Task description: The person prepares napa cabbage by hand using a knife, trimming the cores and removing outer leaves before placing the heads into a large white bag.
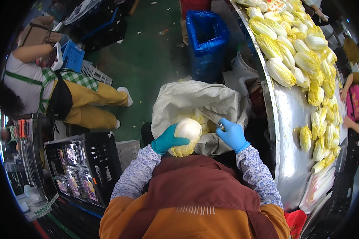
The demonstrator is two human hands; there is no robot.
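Observation:
In my left hand [166,140], gloved in teal, is a napa cabbage [188,131], its pale round base turned up and its yellow leaves hanging below. My right hand [232,134], in a blue glove, is closed round the handle of a knife [212,117]. The blade points up and left, apart from the cabbage. Both hands are over the mouth of a white woven sack [167,97], where pale yellow leaf scraps [206,126] lie inside. The sack's bottom is hidden.
To my right runs a metal table [288,119] heaped with napa cabbages [281,71]. A bin with a blue liner [205,44] stands beyond the sack. At left are a black crate of clear packs [83,167] and a person in yellow trousers [83,97]. Others stand across the table.

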